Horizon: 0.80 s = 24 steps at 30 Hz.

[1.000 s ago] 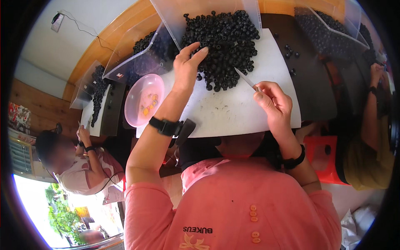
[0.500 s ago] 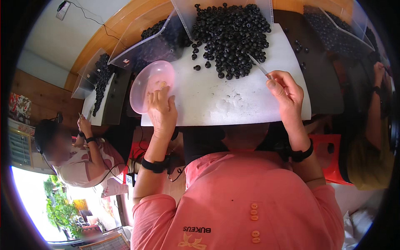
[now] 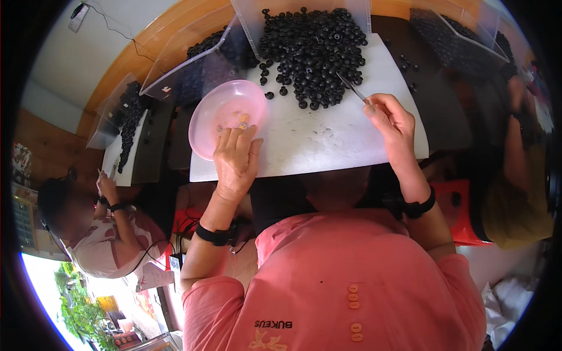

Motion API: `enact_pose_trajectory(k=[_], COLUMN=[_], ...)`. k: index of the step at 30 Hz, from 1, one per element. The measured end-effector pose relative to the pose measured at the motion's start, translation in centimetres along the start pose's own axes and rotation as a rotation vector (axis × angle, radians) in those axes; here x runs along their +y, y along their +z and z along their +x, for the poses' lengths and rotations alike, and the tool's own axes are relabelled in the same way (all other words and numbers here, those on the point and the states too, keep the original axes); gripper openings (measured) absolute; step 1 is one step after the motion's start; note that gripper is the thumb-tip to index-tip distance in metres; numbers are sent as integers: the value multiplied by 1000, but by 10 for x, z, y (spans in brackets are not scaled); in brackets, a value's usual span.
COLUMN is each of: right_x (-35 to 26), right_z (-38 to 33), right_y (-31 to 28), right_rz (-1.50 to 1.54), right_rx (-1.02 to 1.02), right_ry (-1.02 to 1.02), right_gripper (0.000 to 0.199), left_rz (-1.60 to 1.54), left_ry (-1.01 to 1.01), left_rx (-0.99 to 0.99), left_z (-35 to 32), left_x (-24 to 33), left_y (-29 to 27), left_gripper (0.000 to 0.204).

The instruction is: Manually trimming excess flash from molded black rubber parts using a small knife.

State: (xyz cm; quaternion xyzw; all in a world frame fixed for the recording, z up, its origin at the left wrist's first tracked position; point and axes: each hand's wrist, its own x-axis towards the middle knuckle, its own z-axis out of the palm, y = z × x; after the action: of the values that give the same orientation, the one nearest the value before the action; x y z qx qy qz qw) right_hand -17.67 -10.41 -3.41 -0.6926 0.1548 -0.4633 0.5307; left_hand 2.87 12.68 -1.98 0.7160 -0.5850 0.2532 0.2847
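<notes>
My left hand (image 3: 235, 159) lies over the near right rim of a pink plastic bowl (image 3: 206, 111), its fingers stretched out inside. Past the fingertips, a few small yellowish and grey bits (image 3: 242, 121) rest on the bowl's bottom. My right hand (image 3: 391, 126) is closed around a slim, pointed metal tool (image 3: 356, 92). The tool points away and left, its tip at the right edge of a heap of small round black parts (image 3: 316, 58) with holes. Both hands are above the white work surface (image 3: 328, 152).
Behind the heap stands a clear plastic bin (image 3: 246, 29); another clear bin (image 3: 196, 76) with black parts is to its left. A co-worker (image 3: 111, 234) sits at the left with a similar heap. Another person's arm (image 3: 516, 134) shows at the right, beside a red stool (image 3: 453, 210).
The bowl has shifted to the right across the white surface, and my left hand has moved right with it. My right hand still holds the tool by the heap. The whole view has shifted slightly.
</notes>
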Motion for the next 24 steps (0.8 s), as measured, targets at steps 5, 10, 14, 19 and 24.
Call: enact_pose_trajectory(k=[5, 10, 14, 19, 24], right_x=[0, -5, -3, -5, -2], right_z=[2, 4, 5, 5, 5], right_y=[1, -2, -4, -7, -12], right_rz=[83, 239, 277, 314, 384], right_rx=[31, 47, 45, 68, 56], right_ry=[37, 75, 82, 50, 55], right_gripper=[23, 22, 19, 18, 19], left_rz=[-41, 9, 19, -27, 6], left_ry=[-33, -15, -43, -42, -35], left_rx=[-20, 12, -6, -20, -9], left_z=[-1, 6, 4, 1, 4], left_x=[-4, 8, 7, 7, 11], left_y=[-3, 5, 7, 0, -1], left_gripper=[23, 23, 27, 28, 27])
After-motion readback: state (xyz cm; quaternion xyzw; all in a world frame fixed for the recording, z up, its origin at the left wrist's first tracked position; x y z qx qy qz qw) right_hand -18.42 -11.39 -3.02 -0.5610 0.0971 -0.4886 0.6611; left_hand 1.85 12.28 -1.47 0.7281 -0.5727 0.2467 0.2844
